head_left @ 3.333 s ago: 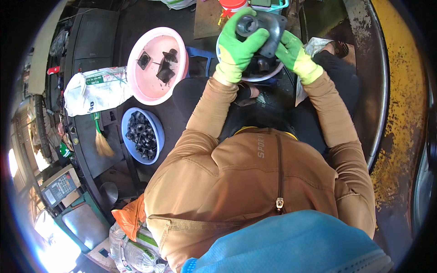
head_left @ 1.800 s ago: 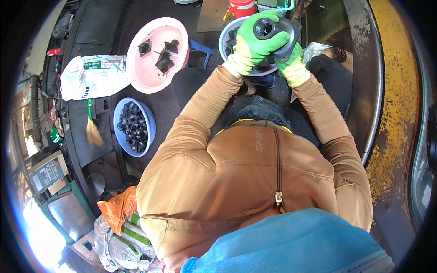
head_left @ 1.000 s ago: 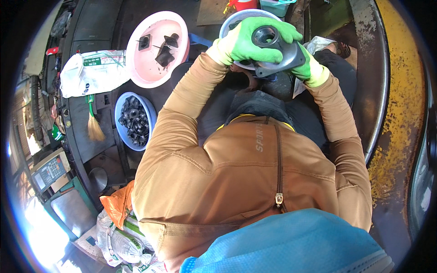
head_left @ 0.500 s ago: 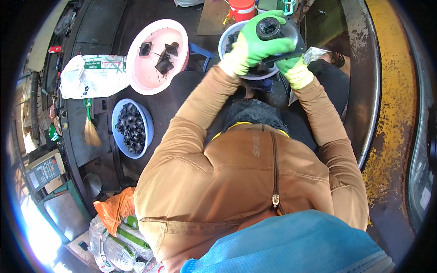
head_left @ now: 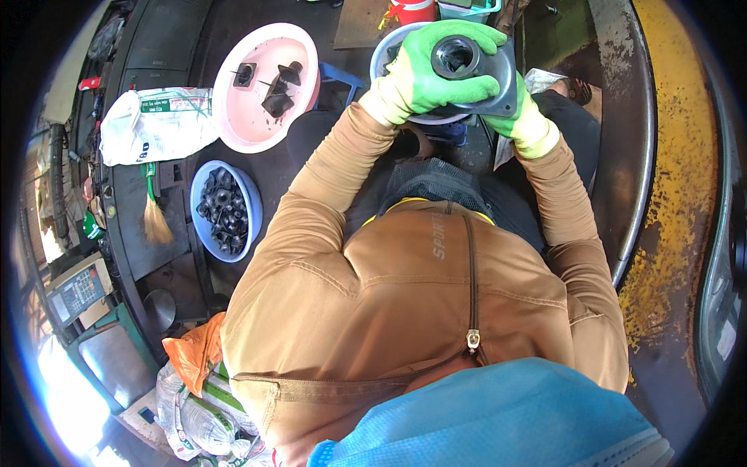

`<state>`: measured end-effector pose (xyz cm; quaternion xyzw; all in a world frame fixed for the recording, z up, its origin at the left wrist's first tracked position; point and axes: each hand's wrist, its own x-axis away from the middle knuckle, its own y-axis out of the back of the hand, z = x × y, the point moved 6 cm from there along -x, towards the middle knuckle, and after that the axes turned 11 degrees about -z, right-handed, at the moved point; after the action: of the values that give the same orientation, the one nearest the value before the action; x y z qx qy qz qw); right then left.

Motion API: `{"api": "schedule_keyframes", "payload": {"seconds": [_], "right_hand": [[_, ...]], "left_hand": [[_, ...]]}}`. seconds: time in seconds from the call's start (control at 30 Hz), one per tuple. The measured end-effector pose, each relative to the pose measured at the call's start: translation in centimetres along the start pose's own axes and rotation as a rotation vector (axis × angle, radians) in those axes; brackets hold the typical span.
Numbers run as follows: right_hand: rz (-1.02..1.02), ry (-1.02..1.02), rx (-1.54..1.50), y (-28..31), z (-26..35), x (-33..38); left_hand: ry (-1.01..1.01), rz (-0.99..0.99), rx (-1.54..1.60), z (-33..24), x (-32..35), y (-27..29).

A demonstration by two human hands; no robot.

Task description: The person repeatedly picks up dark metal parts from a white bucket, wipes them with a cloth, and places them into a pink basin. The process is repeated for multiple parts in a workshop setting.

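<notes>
Both hands wear green gloves with pale yellow cuffs. Between them they hold a black moulded part [head_left: 504, 86], with a flat plate and a round hollow neck turned up toward me. My left hand [head_left: 424, 78] wraps its fingers around the neck, the thumb lying along the near side. My right hand [head_left: 529, 121] grips the plate's right edge from below; most of its fingers are hidden behind the plate. Under the hands stands a pale basin [head_left: 381, 62], largely covered by the left glove and the part.
Left of my arms, a pink basin [head_left: 229, 117] holds several black pieces. Nearer, a blue basin [head_left: 254, 198] is full of small black parts. A white sack [head_left: 124, 128], a small broom [head_left: 157, 222] and a red bucket [head_left: 414, 11] stand around. A rusty yellow edge [head_left: 669, 194] runs along the right.
The black part has tilted, so its neck and plate face me more. Both hands have come slightly nearer, the right one shifting a little rightward. Both still hold the part.
</notes>
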<state>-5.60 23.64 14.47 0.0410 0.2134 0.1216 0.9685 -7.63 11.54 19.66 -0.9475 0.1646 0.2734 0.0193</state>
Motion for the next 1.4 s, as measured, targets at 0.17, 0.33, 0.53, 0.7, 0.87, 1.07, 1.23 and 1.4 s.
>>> {"api": "schedule_keyframes", "payload": {"seconds": [0.17, 0.33, 0.53, 0.7, 0.87, 1.07, 1.23, 1.4], "right_hand": [[0.091, -0.172, -0.25, -0.5, 0.1, 0.5], [0.178, -0.379, -0.456, -0.8, -3.0, 1.8], [0.277, -0.36, -0.03, -1.7, -6.9, 3.2], [0.036, -0.512, -0.734, -1.4, -5.2, 1.6], [-0.247, 0.177, 0.246, 0.5, -2.6, -1.5], [-0.454, 0.285, 0.42, 0.1, -2.0, 0.1], [-0.249, 0.217, 0.201, -0.2, 1.3, -0.6], [0.055, 0.143, 0.06, -0.9, 1.5, -0.1]], "left_hand": [[0.046, 0.094, 0.086, 0.2, 0.7, 0.0], [0.145, 0.215, 0.102, -0.1, 1.2, 0.1], [0.111, 0.546, 0.39, -0.1, 1.0, -1.2], [0.079, 0.555, 0.169, -0.3, -0.8, 0.1], [0.123, -0.091, -0.008, 1.0, -1.4, 1.3], [0.05, -0.325, -0.05, 2.4, 0.6, 0.2], [-0.105, -0.074, -0.102, -0.8, 0.0, -0.2], [0.063, 0.153, 0.051, -1.3, 0.1, -0.2]]}}
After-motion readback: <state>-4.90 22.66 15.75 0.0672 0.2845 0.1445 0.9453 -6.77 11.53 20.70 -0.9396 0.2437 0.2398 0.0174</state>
